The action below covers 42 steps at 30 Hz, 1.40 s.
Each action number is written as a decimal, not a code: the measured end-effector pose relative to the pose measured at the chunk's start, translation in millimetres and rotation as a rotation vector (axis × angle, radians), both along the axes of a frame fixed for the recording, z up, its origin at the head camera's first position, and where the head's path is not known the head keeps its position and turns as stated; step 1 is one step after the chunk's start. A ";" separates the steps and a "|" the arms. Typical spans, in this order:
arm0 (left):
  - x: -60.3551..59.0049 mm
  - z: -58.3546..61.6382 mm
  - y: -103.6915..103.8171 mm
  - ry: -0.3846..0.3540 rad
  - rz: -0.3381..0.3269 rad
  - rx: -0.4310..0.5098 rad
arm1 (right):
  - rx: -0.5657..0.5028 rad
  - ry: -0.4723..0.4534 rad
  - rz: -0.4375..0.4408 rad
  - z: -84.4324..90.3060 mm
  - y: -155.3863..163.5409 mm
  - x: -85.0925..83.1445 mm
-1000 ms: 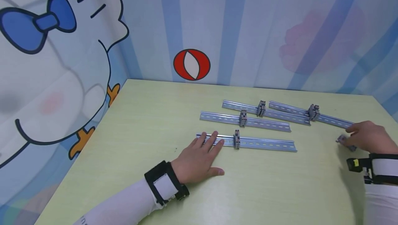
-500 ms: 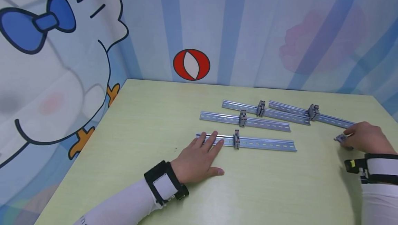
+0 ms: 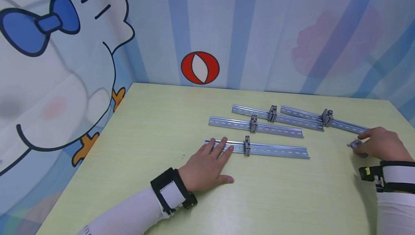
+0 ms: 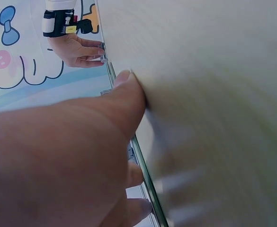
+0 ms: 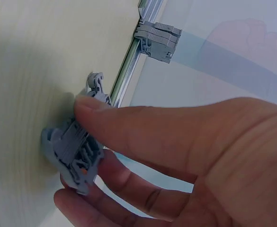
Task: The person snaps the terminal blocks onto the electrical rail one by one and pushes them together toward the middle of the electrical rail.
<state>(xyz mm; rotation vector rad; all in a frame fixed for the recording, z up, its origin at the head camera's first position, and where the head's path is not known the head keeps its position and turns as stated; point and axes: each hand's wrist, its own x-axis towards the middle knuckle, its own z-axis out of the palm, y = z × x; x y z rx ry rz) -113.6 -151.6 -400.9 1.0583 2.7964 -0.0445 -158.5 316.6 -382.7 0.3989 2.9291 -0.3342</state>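
Right hand: the right hand (image 3: 384, 143) is seen at the right edge of the surface (image 3: 168, 119), its grip pinched on a small grey terminal block (image 3: 356, 144); in the right wrist view the thumb lies over the block (image 5: 72, 150) and the curled fingers (image 5: 129, 201) are under it.
Change at the right hand: over the last second the hand has been drawn slightly up and inward, and the block has been lifted a little towards the near end of the far-right rail (image 3: 324, 119); the pinch appears to have been tightened rather than released.
Left hand: the left hand (image 3: 204, 164) is laid flat, fingers straight and spread, with the fingertips pressed on the left end of the nearest rail (image 3: 259, 149). No shift is noted against the earlier views.
Rails: four metal rails are laid across the surface, each already carrying one grey clip, such as the clip (image 3: 247, 145) on the nearest rail just beside the left fingertips.
Block position: the block is held just above the surface, near the end of the far-right rail and apart from it; whether it touches the surface cannot be told.
Meaning: it is judged that the block has been picked up securely while the nearest rail is held steady.
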 end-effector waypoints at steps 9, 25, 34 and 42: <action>-0.4 -0.6 -0.5 0.002 -0.001 0.003 | -0.005 0.064 0.035 -0.6 4.8 -3.7; -0.5 -2.8 -2.1 0.014 -0.010 0.017 | -0.135 -0.008 0.112 17.1 -12.4 0.1; -1.1 -3.9 -2.0 0.013 -0.007 0.021 | -0.124 -0.089 0.199 29.4 -39.0 -1.8; -1.2 -4.2 -1.1 0.013 -0.007 0.014 | -0.134 -0.072 0.280 34.4 -70.6 0.9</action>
